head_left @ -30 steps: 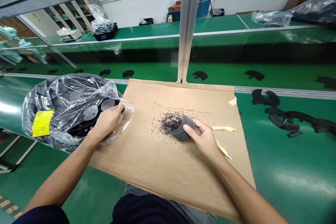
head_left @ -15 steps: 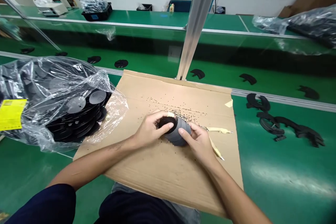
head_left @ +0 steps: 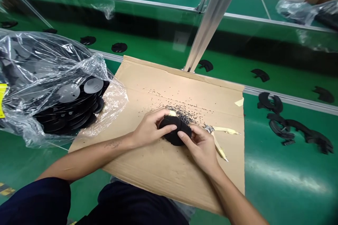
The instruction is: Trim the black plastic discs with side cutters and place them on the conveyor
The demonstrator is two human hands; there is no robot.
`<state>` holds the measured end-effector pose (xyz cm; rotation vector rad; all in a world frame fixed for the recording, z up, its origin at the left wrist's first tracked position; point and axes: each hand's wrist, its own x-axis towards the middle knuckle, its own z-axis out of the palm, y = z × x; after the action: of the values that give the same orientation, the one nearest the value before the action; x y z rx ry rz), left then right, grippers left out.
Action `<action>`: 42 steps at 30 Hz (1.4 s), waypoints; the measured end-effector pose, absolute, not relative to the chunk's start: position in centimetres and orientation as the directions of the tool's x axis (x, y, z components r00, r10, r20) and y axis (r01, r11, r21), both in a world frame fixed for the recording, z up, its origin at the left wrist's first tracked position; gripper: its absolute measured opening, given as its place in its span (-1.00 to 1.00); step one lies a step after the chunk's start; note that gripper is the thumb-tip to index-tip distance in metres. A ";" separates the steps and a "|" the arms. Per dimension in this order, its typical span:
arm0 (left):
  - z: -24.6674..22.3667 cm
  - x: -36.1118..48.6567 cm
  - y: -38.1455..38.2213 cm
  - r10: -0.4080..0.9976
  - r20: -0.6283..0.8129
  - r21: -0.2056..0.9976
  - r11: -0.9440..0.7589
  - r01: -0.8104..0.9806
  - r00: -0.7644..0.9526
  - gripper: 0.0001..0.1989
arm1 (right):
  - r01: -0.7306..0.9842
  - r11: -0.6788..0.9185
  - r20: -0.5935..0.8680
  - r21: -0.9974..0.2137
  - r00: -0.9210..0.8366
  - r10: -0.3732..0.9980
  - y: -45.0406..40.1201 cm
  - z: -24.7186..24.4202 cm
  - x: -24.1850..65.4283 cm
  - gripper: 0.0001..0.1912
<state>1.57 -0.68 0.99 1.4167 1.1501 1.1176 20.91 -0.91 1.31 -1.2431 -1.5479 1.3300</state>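
Both hands hold 1 dark rounded piece (head_left: 174, 130) – it looks like rubber, but the fingers hide much of its shape. The left hand (head_left: 150, 128) is closed over the piece from the left side, and the right hand (head_left: 199, 144) grips it from the right side, so the fingers of the 2 hands almost meet on it. The piece is over a cardboard sheet (head_left: 148, 172), but I cannot tell if it touches the sheet. This sheet lies on a green counter (head_left: 280, 179).

Black granules (head_left: 179, 114) are scattered on the cardboard, and they are thickest just behind the piece. Near the right hand lie a small metal tool (head_left: 208, 128) and 2 cream strips (head_left: 224, 130). To the left, a clear plastic bag (head_left: 52, 56) with a yellow label (head_left: 2, 98) holds a stack of black discs (head_left: 68, 112) – its edge lies over the cardboard. To the right of the sheet, black curved pieces (head_left: 282, 128) lie in a loose group on the counter. A metal post (head_left: 213, 17) stands behind the sheet.
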 end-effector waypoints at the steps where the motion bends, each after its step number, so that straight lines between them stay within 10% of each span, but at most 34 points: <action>1: 1.0 1.6 -0.7 0.986 0.097 0.984 -0.116 0.136 0.138 -0.78 | 0.208 -0.003 -0.059 -0.978 -0.261 0.964 -0.9 1.3 20.9 -0.62; 19: 1.0 2.0 -1.2 0.962 0.120 0.925 -0.198 0.323 0.245 -0.90 | 0.255 0.093 0.027 -0.962 -0.251 0.968 -1.2 1.4 20.6 -0.66; 42: 0.9 1.3 -1.0 0.753 0.557 0.651 -0.657 0.380 0.349 -0.72 | 0.223 0.398 0.297 -0.890 -0.377 0.877 -0.7 1.8 21.3 -0.96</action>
<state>1.32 -0.96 0.94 2.2081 0.9921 1.2377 21.32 -0.73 1.83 -0.9505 -1.8327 1.0026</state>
